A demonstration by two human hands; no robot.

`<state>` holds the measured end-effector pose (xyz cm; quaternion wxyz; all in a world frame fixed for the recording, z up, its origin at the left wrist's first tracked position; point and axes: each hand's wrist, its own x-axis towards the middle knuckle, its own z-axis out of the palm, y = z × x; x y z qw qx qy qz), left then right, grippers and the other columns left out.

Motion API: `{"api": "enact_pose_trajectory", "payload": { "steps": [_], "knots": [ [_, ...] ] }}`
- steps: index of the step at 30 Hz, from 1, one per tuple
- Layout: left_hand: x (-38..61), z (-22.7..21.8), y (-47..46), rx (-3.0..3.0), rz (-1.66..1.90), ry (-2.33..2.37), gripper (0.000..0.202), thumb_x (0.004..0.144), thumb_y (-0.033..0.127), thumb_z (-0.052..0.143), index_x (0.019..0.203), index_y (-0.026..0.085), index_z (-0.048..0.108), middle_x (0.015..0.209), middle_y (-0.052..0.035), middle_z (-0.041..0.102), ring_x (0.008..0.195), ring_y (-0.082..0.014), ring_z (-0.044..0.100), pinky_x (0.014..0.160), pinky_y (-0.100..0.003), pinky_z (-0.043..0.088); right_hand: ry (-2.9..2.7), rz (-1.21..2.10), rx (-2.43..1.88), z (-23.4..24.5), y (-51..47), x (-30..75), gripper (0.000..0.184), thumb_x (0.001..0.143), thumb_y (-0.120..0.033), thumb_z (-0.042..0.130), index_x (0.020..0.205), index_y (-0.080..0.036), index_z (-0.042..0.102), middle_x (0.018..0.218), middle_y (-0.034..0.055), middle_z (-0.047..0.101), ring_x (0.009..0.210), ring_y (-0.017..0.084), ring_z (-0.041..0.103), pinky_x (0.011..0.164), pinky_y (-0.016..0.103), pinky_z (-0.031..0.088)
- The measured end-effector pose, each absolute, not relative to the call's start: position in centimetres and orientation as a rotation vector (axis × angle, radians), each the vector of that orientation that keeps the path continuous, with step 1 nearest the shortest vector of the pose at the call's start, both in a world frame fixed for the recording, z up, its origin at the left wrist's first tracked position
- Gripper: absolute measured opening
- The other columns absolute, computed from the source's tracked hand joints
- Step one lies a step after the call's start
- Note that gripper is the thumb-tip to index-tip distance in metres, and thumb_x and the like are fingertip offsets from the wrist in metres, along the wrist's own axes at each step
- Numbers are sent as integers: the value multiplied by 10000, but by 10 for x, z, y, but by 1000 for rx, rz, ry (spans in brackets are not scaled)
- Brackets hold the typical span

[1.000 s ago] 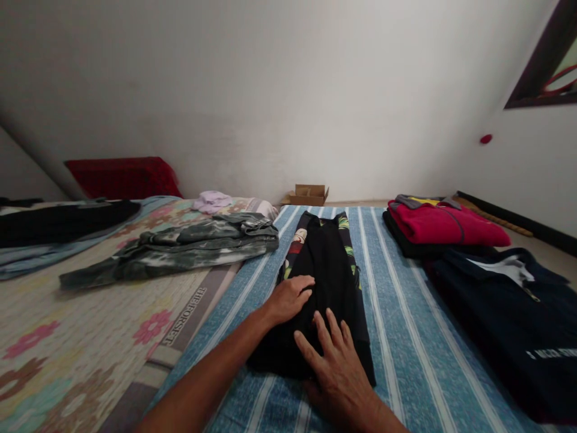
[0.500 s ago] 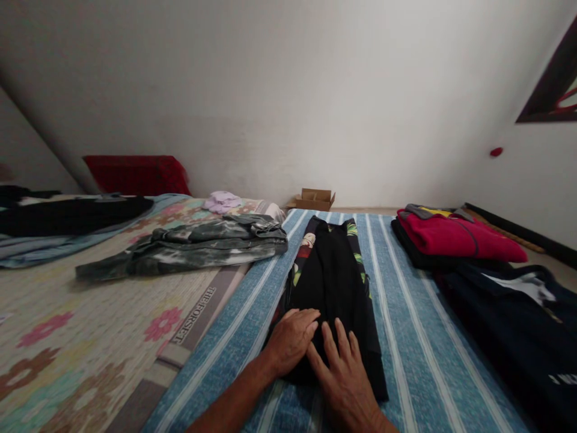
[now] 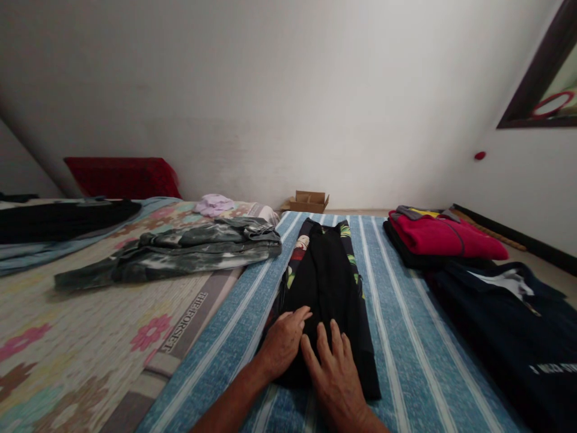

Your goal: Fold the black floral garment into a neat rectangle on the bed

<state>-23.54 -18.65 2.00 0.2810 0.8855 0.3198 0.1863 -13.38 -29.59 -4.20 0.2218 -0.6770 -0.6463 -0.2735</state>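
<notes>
A long black garment (image 3: pixel 327 276) with floral edges lies folded into a narrow strip on a blue striped blanket (image 3: pixel 401 337). My left hand (image 3: pixel 283 343) rests flat on its near end, fingers stretched out. Just to the right, my right hand (image 3: pixel 336 376) lies flat beside the left one on the same end, fingers slightly spread. Neither hand grips the cloth.
A grey-green tie-dye garment (image 3: pixel 180 252) lies to the left on a flowered mat (image 3: pixel 67 337). A red folded top (image 3: pixel 444 234) on dark clothes and a navy shirt (image 3: pixel 518 313) lie at the right. A small cardboard box (image 3: pixel 309 201) stands by the wall.
My left hand slid back toward me along the black garment and now lies next to my right hand at its near end. The view shifted a little.
</notes>
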Motion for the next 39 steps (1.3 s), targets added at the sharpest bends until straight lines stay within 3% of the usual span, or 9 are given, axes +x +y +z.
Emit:
{"api": "enact_pose_trajectory", "payload": {
  "steps": [11, 25, 32, 39],
  "knots": [
    [-238, 22, -183, 2230, 434, 823, 500, 797, 121, 367, 1289, 178, 443, 1224, -58, 607, 1172, -133, 518, 1071, -347, 339, -1863, -754, -1903, -35, -293, -130, 340, 895, -266, 426, 1208, -246, 557, 1185, 177, 582, 1108, 393, 517, 790, 531, 451],
    [-238, 21, -183, 2303, 468, 843, 419, 847, 169, 343, 1227, 183, 521, 1170, -35, 643, 1151, -146, 533, 1044, -332, 370, -1869, -764, -1926, -35, -290, -137, 349, 883, -228, 428, 1210, -212, 550, 1157, 200, 581, 1096, 398, 525, 778, 553, 448],
    [-239, 33, -184, 2271, 547, 868, 385, 844, 207, 382, 1178, 213, 573, 1175, -14, 643, 1143, -151, 548, 1041, -352, 388, -1950, -662, -1934, -25, -290, -128, 372, 842, -164, 485, 1205, -200, 557, 1141, 155, 607, 1088, 356, 545, 786, 466, 492],
    [-243, 44, -170, 2278, 718, 902, 340, 839, 259, 408, 1090, 203, 630, 1143, -21, 660, 1112, -169, 572, 1012, -360, 421, -2093, -495, -2024, 16, -288, -117, 499, 773, -21, 456, 1233, -198, 536, 1139, 137, 615, 1051, 322, 569, 708, 387, 535]
  ]
}}
